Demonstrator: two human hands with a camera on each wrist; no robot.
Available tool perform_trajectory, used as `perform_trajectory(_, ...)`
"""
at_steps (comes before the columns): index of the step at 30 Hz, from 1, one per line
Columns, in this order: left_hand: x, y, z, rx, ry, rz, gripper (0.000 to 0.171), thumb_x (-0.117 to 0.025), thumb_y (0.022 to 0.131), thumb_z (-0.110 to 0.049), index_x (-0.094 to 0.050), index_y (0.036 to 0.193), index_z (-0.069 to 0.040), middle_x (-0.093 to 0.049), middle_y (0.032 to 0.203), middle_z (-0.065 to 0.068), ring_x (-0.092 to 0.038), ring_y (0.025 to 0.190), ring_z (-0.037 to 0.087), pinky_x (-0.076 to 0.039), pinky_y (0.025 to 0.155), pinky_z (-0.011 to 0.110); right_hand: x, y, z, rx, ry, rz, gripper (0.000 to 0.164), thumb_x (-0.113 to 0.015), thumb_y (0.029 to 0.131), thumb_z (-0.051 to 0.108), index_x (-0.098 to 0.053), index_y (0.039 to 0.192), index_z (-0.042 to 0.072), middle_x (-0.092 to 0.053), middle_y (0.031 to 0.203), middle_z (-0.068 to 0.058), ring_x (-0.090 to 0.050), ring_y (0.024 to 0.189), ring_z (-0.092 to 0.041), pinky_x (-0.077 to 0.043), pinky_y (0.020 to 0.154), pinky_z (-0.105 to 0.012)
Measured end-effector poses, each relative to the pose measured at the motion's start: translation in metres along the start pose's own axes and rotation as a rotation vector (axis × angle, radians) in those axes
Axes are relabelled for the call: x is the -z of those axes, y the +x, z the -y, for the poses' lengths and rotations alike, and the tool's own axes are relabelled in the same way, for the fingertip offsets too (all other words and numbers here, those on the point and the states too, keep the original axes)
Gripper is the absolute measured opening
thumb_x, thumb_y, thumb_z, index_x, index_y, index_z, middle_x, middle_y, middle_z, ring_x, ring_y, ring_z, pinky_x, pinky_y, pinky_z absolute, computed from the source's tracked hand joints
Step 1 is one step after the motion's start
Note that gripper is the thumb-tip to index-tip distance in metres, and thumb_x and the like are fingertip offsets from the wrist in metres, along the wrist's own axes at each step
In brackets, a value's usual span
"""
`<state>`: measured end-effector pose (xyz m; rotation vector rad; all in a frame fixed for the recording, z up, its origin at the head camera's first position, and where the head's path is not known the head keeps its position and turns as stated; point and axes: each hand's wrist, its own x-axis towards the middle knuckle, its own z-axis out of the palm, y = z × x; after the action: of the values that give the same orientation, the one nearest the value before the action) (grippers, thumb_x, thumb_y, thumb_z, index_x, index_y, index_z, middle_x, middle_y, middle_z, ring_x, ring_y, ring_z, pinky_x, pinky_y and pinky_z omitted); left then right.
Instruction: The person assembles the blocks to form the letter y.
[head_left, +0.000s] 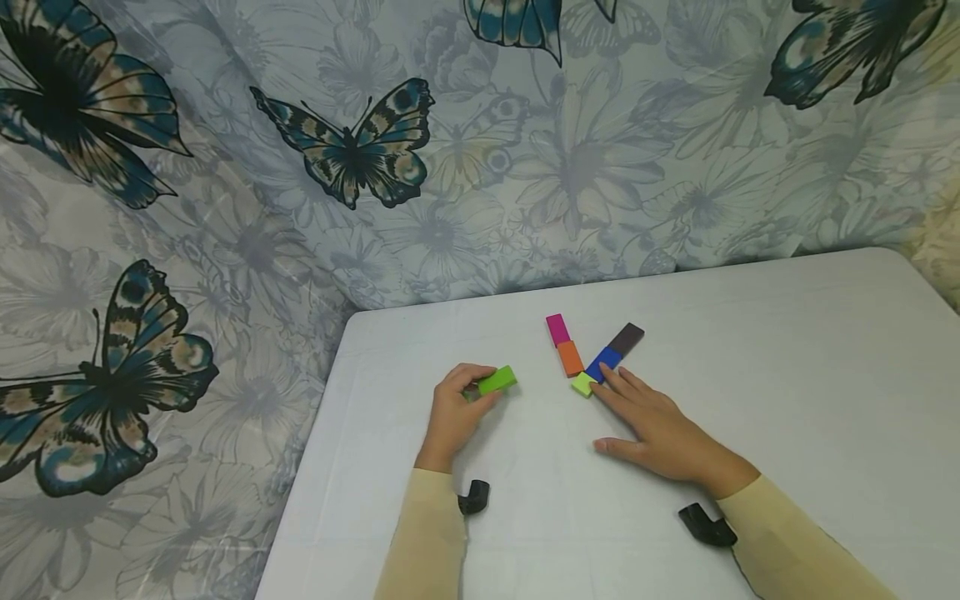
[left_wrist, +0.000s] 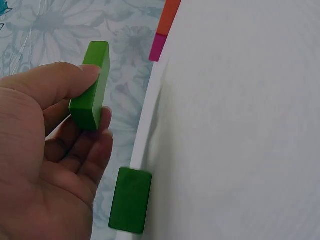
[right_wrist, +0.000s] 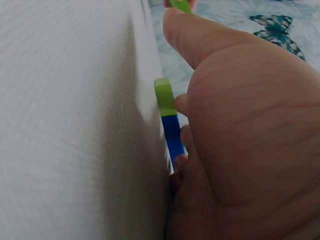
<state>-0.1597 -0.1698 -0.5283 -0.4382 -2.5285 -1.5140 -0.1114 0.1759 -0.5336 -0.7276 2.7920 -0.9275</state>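
My left hand pinches a bright green block between thumb and fingers, over the table left of the other blocks. Below that hand, a darker green block stands on the table in the left wrist view; the head view mostly hides it. My right hand has its fingers spread, with fingertips touching a blue block and the edge of a lime green block. A dark brown block continues the line past the blue one.
An orange block and a magenta block lie end to end, slanting toward the lime block. All rest on a white-covered table. Butterfly-patterned cloth hangs behind and to the left of it.
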Motion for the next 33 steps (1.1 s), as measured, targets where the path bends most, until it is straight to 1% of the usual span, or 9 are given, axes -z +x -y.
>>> perform_trajectory(6, -0.012, 0.002, -0.006, -0.010, -0.085, -0.019, 0.035, -0.089, 0.089, 0.004, -0.079, 0.122, -0.005, -0.072, 0.120, 0.005, -0.070, 0.109, 0.026, -0.060, 0.093, 0.039, -0.001, 0.000, 0.000, -0.005, -0.005, 0.001, 0.091, -0.075, 0.099, 0.059, -0.043, 0.169, 0.011, -0.023, 0.178, -0.015, -0.015, 0.162, -0.044, -0.023, 0.118, -0.078)
perform_trajectory(10, -0.019, 0.001, -0.012, -0.016, -0.115, -0.021, 0.034, -0.089, 0.089, 0.005, -0.079, 0.121, -0.003, -0.072, 0.119, 0.006, -0.070, 0.107, 0.026, -0.060, 0.092, 0.041, -0.001, 0.001, -0.001, -0.012, -0.006, 0.012, 0.092, -0.075, 0.099, 0.059, -0.042, 0.169, 0.011, -0.022, 0.178, -0.015, -0.013, 0.163, -0.043, -0.022, 0.119, -0.077)
perform_trajectory(14, -0.025, 0.001, -0.015, -0.016, -0.116, -0.012, 0.033, -0.088, 0.090, 0.003, -0.080, 0.121, -0.007, -0.072, 0.119, 0.004, -0.070, 0.108, 0.025, -0.060, 0.093, 0.042, 0.000, 0.000, -0.002, -0.012, -0.006, 0.012, 0.092, -0.075, 0.099, 0.060, -0.041, 0.169, 0.012, -0.022, 0.178, -0.015, -0.014, 0.163, -0.043, -0.022, 0.118, -0.077)
perform_trajectory(16, -0.027, 0.000, -0.014, -0.011, -0.105, -0.009, 0.032, -0.088, 0.091, 0.002, -0.080, 0.120, -0.009, -0.072, 0.118, 0.001, -0.070, 0.108, 0.021, -0.060, 0.094, 0.038, 0.000, 0.000, -0.002, -0.010, -0.004, 0.011, 0.092, -0.074, 0.099, 0.060, -0.041, 0.169, 0.012, -0.022, 0.178, -0.015, -0.014, 0.163, -0.043, -0.022, 0.118, -0.077)
perform_trajectory(21, -0.033, -0.001, -0.018, -0.016, -0.092, -0.013, 0.033, -0.088, 0.090, 0.002, -0.079, 0.120, -0.008, -0.071, 0.115, 0.000, -0.069, 0.106, 0.019, -0.059, 0.093, 0.033, 0.001, 0.000, -0.001, -0.003, 0.000, 0.008, 0.091, -0.074, 0.099, 0.060, -0.042, 0.169, 0.011, -0.022, 0.178, -0.015, -0.014, 0.163, -0.043, -0.022, 0.118, -0.077)
perform_trajectory(27, -0.042, -0.003, -0.024, -0.045, -0.079, 0.010, 0.035, -0.088, 0.087, 0.004, -0.079, 0.119, -0.006, -0.071, 0.112, 0.003, -0.069, 0.103, 0.022, -0.060, 0.090, 0.035, 0.000, 0.000, -0.001, 0.009, 0.003, -0.003, 0.090, -0.074, 0.099, 0.059, -0.042, 0.169, 0.011, -0.023, 0.178, -0.015, -0.015, 0.162, -0.044, -0.023, 0.118, -0.077)
perform_trajectory(30, -0.047, -0.005, -0.026, -0.020, -0.065, 0.036, 0.034, -0.088, 0.088, 0.002, -0.079, 0.119, -0.007, -0.071, 0.112, 0.002, -0.068, 0.103, 0.020, -0.059, 0.091, 0.034, -0.001, 0.000, -0.001, 0.012, 0.001, -0.009, 0.090, -0.074, 0.100, 0.059, -0.043, 0.168, 0.011, -0.023, 0.178, -0.016, -0.015, 0.162, -0.044, -0.024, 0.117, -0.077)
perform_trajectory(33, -0.053, -0.007, -0.026, 0.006, -0.045, 0.068, 0.034, -0.089, 0.089, 0.001, -0.079, 0.120, -0.008, -0.070, 0.111, -0.001, -0.067, 0.104, 0.015, -0.057, 0.092, 0.031, -0.001, 0.000, -0.001, 0.020, -0.005, -0.016, 0.089, -0.074, 0.100, 0.058, -0.043, 0.168, 0.010, -0.024, 0.177, -0.016, -0.016, 0.162, -0.045, -0.025, 0.116, -0.078)
